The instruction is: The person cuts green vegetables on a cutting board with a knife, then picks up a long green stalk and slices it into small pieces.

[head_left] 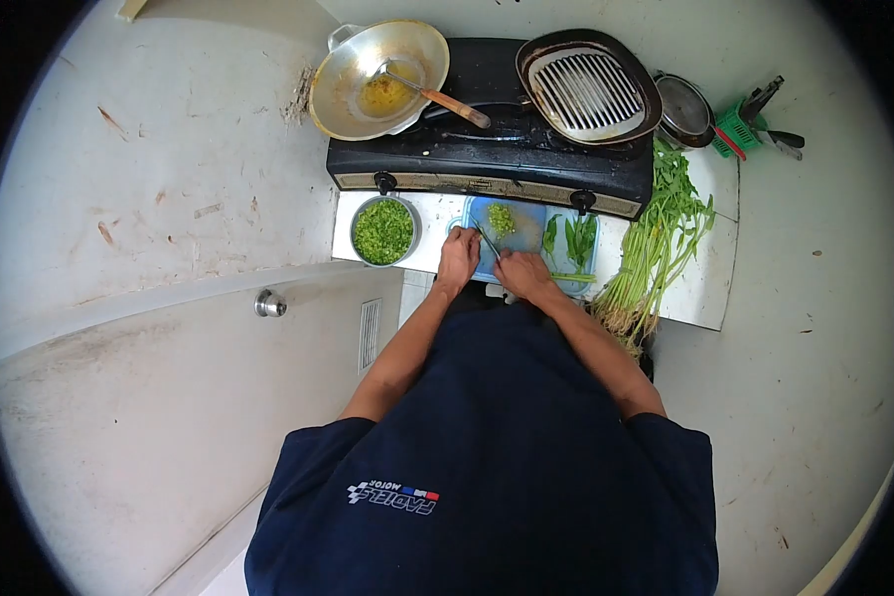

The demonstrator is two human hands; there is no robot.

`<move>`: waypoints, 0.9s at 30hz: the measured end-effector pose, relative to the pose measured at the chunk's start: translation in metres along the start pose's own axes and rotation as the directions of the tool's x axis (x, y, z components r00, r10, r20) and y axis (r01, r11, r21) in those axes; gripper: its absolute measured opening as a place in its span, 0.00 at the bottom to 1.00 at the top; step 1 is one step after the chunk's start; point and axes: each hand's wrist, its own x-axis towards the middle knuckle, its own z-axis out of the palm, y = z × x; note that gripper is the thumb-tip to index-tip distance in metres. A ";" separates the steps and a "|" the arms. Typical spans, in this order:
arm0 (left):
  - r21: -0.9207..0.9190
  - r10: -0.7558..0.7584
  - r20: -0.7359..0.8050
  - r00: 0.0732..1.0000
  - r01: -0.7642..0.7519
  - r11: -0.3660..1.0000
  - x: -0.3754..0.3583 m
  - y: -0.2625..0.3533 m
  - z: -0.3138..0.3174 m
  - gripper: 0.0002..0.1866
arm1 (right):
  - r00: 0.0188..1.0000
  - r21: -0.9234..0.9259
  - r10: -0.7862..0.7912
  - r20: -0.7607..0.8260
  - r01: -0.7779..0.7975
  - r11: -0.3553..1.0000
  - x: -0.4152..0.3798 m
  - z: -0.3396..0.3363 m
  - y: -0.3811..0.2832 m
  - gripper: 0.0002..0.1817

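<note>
Currently: right hand [522, 273] closes around knife [486, 239] over blue cutting board [533, 213]; left hand [458, 256] curls nearby, its hold unclear; chopped green pieces [502, 219] and uncut leaves [579, 238] lie on board.

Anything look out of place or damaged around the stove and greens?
Yes: the root ends of the leafy greens stick out past the front edge of the counter, apparently unsupported. The wall on the left also has brown marks, possibly stains or chipped paint.
</note>
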 end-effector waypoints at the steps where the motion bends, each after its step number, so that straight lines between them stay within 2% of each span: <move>1: 0.008 -0.002 0.005 1.000 0.002 1.000 0.000 0.003 -0.002 0.05 | 1.000 -0.001 -0.008 -0.003 0.008 1.000 -0.001 0.001 0.000 0.21; 5: -0.045 -0.057 0.009 0.998 0.058 0.997 -0.001 0.009 -0.003 0.06 | 1.000 -0.010 -0.019 -0.009 0.019 1.000 -0.003 0.002 -0.001 0.18; 8: -0.051 -0.042 -0.003 0.999 0.042 0.998 -0.002 0.006 -0.001 0.06 | 1.000 -0.053 -0.011 -0.029 0.009 0.999 0.004 0.012 0.001 0.16; 11: -0.011 0.014 -0.018 1.000 -0.015 1.000 -0.002 0.003 0.000 0.06 | 0.992 -0.093 -0.123 -0.003 0.122 0.988 0.013 0.013 0.002 0.19; 14: -0.020 0.047 -0.046 0.998 -0.048 0.999 -0.003 -0.005 0.005 0.05 | 0.998 -0.066 -0.063 -0.024 0.061 0.996 0.018 0.018 0.001 0.19; 17: -0.066 -0.010 -0.035 0.999 0.008 0.998 -0.004 -0.003 0.003 0.05 | 0.994 -0.098 -0.102 -0.034 0.098 0.990 0.009 0.016 0.004 0.18; 20: -0.116 -0.032 -0.069 0.997 0.023 0.993 -0.002 0.005 0.000 0.05 | 0.998 -0.084 -0.039 -0.046 0.035 0.996 0.001 0.020 0.004 0.12; 23: -0.050 -0.008 -0.057 0.998 0.005 0.999 -0.005 0.000 0.003 0.06 | 0.999 -0.089 -0.053 -0.011 0.052 0.995 -0.001 0.006 -0.002 0.13; 26: -0.064 -0.037 -0.046 0.998 0.034 0.997 -0.004 0.002 0.001 0.06 | 0.999 -0.062 -0.027 -0.019 0.026 0.998 0.004 0.011 -0.002 0.13; 27: -0.068 -0.028 -0.048 0.998 0.024 0.997 -0.004 0.000 0.002 0.06 | 0.997 -0.080 -0.062 -0.040 0.059 0.995 0.005 0.016 0.000 0.13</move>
